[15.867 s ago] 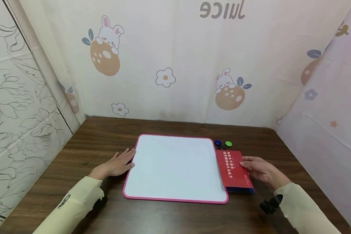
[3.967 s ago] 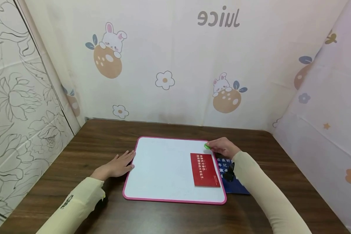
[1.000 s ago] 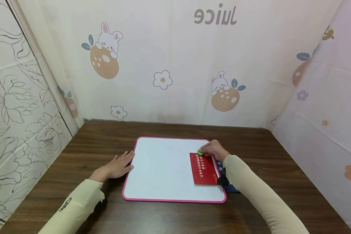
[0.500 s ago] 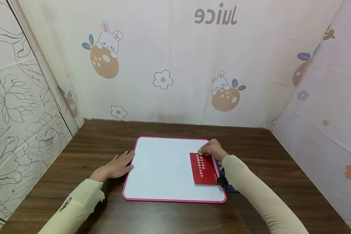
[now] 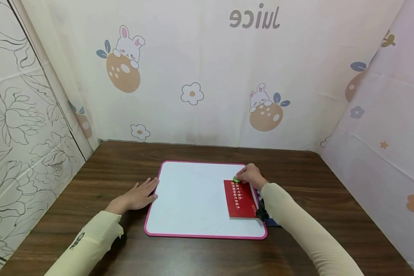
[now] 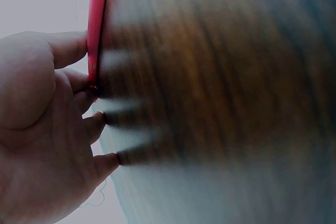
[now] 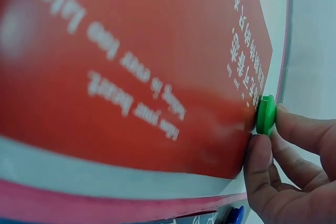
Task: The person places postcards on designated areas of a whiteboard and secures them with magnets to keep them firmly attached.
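Observation:
A whiteboard (image 5: 193, 199) with a pink rim lies flat on the table. On its right part lies a red card (image 5: 239, 205) printed with white characters. My right hand (image 5: 251, 175) pinches a round green magnet (image 7: 266, 115) at the card's far edge; in the right wrist view the thumb is right beside the card and a fingertip touches the magnet's face. My left hand (image 5: 138, 196) rests at the board's left edge with its fingers spread. The left wrist view shows its fingers (image 6: 71, 48) along the pink rim (image 6: 97, 24).
A dark blue card (image 5: 273, 222) shows at the board's right side, partly covered by the right sleeve (image 5: 296, 214). A blue magnet (image 7: 237, 214) lies near the board's rim in the right wrist view. Dark wooden table (image 5: 200, 257); a printed curtain (image 5: 207, 57) hangs behind it.
The red card has gone from beside the board onto it, uncovering the blue card. My right hand has taken the green magnet and brought it left to the card's far edge. My left hand stays.

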`<state>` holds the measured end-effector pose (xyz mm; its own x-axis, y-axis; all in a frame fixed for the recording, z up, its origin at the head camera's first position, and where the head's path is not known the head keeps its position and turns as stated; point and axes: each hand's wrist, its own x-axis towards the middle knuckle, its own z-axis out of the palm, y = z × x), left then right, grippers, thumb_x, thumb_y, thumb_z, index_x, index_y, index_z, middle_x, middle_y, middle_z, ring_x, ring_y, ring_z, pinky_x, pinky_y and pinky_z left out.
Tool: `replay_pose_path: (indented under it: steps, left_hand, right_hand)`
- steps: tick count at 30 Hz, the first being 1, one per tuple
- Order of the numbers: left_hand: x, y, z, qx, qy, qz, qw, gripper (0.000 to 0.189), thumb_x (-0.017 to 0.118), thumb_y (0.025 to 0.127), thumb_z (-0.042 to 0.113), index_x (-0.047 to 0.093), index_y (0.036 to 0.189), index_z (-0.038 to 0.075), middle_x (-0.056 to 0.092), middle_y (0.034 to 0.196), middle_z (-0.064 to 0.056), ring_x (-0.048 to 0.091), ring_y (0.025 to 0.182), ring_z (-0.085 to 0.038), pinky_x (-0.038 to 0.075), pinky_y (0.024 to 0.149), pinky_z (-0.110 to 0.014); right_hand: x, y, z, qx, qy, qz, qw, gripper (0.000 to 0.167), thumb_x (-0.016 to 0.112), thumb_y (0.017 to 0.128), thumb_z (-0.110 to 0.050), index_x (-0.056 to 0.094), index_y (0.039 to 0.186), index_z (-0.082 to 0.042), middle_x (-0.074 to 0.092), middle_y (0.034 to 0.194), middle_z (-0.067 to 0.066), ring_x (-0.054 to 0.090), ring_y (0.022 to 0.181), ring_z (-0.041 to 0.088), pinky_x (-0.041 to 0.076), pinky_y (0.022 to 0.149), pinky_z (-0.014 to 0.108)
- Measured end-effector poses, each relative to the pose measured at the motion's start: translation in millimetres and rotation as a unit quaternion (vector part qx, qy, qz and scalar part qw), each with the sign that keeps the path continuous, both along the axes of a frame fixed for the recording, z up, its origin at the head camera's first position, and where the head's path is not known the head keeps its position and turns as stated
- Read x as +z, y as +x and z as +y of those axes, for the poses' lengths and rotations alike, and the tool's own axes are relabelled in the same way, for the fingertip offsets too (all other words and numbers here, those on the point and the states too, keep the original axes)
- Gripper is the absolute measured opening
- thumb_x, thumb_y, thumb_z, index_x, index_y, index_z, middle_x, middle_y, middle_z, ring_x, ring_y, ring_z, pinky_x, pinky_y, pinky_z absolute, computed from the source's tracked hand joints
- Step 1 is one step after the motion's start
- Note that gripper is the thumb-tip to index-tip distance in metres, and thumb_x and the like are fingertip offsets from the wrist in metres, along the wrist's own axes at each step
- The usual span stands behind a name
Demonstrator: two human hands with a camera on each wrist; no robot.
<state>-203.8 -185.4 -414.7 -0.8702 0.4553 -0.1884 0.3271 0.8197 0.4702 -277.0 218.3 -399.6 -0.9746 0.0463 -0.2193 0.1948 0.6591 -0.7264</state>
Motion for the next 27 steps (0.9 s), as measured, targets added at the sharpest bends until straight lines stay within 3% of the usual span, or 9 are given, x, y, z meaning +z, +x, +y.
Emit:
replay_pose_path:
  steps: [19, 27]
  left_hand:
    - [1.3, 0.7, -0.2, -0.002, -0.002, 0.002, 1.0, 0.063, 0.046, 0.101, 0.026, 0.019, 0.149, -0.005, 0.016, 0.154, -0.025, 0.008, 0.141, -0.044, 0.003, 0.107, -0.065]
    - [1.0, 0.5, 0.0, -0.002, -0.001, 0.0, 1.0, 0.064, 0.046, 0.101, 0.027, 0.019, 0.149, -0.004, 0.016, 0.154, -0.025, 0.008, 0.141, -0.043, 0.003, 0.107, -0.065]
  right_hand:
    - [2.2, 3.2, -1.7, 0.0, 0.029, 0.013, 0.9995, 0.027, 0.07, 0.088, -0.017, 0.069, 0.104, 0.004, 0.066, 0.1, 0.016, 0.06, 0.078, 0.022, 0.053, 0.069, 0.029]
    - [11.0, 10.5, 9.1, -0.009, 0.03, 0.016, 0.9994, 0.03, 0.068, 0.089, -0.016, 0.067, 0.109, 0.006, 0.064, 0.105, 0.02, 0.059, 0.082, 0.025, 0.054, 0.076, 0.036]
